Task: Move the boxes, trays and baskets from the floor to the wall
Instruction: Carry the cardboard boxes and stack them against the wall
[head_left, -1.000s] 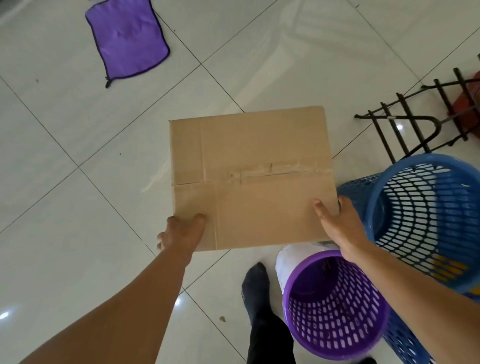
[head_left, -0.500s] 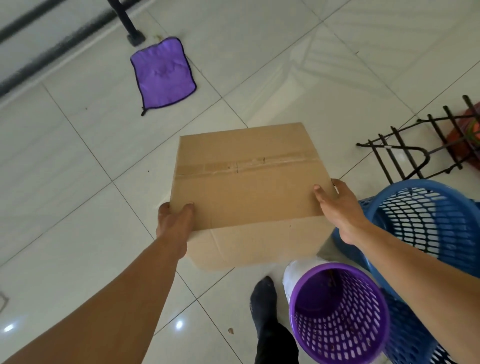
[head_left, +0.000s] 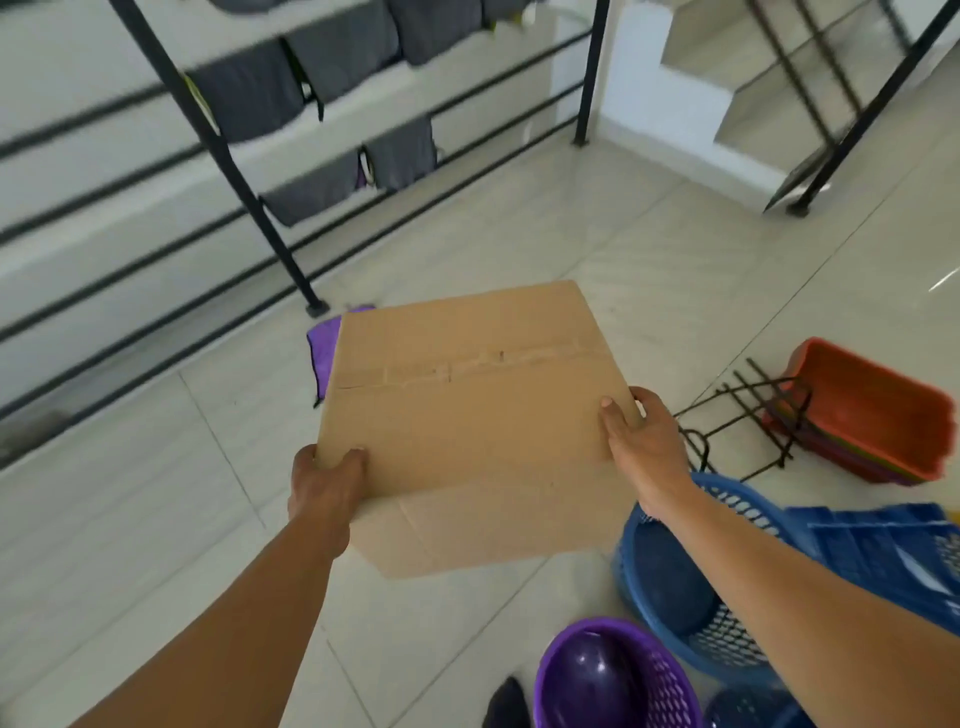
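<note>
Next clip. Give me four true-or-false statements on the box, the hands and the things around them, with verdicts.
1. The left hand and the right hand both grip the cardboard box. True.
2. The box's top flaps stand open. False: the top is closed, with a seam running across it.
3. The purple cloth is partly hidden behind the box. True.
4. The orange trays lie inside the blue basket. False: they are beside the wire rack, apart from the basket.

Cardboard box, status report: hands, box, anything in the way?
Left hand, right hand grip brown cardboard box. Box held off floor. Black metal railing ahead.
</note>
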